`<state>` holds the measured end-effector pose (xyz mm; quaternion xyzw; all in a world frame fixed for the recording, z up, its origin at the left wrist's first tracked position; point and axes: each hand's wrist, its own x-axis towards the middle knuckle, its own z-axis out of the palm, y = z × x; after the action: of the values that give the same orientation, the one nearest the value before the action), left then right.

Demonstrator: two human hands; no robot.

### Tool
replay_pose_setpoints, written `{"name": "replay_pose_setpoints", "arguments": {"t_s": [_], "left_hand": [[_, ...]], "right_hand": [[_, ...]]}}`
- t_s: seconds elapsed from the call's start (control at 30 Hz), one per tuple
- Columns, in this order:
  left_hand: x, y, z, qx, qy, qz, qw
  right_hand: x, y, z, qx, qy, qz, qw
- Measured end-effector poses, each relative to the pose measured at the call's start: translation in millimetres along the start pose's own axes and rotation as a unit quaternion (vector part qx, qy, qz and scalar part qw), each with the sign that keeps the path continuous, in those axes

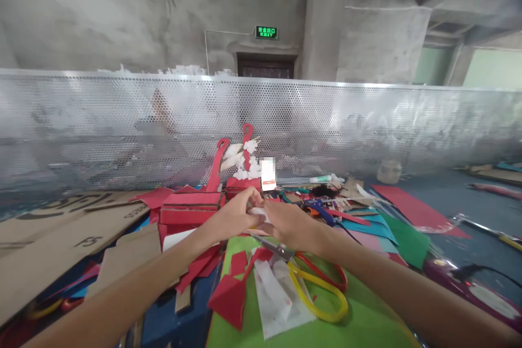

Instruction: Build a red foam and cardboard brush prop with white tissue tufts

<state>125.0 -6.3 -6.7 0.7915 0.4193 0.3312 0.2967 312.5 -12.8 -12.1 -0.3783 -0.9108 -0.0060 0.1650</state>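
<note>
My left hand (240, 212) and my right hand (290, 224) meet in front of me, fingers closed on a small white piece of paper (260, 214). Part of that paper is hidden by the fingers. Just below them lie scissors (318, 290) with one yellow and one red handle loop, blades pointing up and left. They rest on a green sheet (359, 310). Thin white paper (272, 312) with a folded strip on it and red paper scraps (229, 298) lie beside the scissors.
Red hook-topped cutouts with white paper flowers (248, 166) stand behind red boxes (191, 207). A phone (268, 175) leans upright there. Cardboard (65, 234) covers the left; coloured sheets (403, 239) and a purple corded device (473, 288) lie right. A perforated metal screen (326, 125) spans the back.
</note>
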Motion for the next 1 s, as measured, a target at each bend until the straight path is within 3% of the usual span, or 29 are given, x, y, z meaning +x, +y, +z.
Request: {"name": "replay_pose_setpoints", "arguments": {"t_s": [0.1,0.2,0.37,0.43,0.57,0.67,0.8,0.93,1.0], "left_hand": [[-1,-1,-9.4,0.022,-0.048,-0.001,0.999],[-6,5,-31.4,0.106,-0.115,-0.026,0.987],[-20,2,-72.5,0.339,-0.187,-0.099,0.917],[-23,-15,-80.8,0.373,-0.172,-0.128,0.903],[-22,-58,-82.4,0.318,-0.082,-0.130,0.936],[-19,-71,-82.9,0.277,-0.102,-0.120,0.948],[-17,-51,-93.5,0.214,-0.096,-0.125,0.964],[-18,-16,-103.2,0.252,-0.037,-0.114,0.960],[-16,-3,-104.0,0.253,-0.041,-0.095,0.962]], "right_hand": [[-1,2,0,-0.035,-0.030,-0.003,0.999],[-1,9,3,-0.063,-0.051,-0.010,0.997],[-2,16,5,-0.028,-0.057,-0.011,0.998],[-2,16,5,-0.013,-0.052,-0.007,0.999],[1,18,7,0.012,-0.051,-0.031,0.998],[4,23,10,0.049,-0.041,-0.036,0.997],[3,26,9,0.084,-0.061,-0.032,0.994],[0,19,6,0.098,-0.096,-0.033,0.990],[-1,15,4,0.090,-0.104,-0.044,0.990]]}}
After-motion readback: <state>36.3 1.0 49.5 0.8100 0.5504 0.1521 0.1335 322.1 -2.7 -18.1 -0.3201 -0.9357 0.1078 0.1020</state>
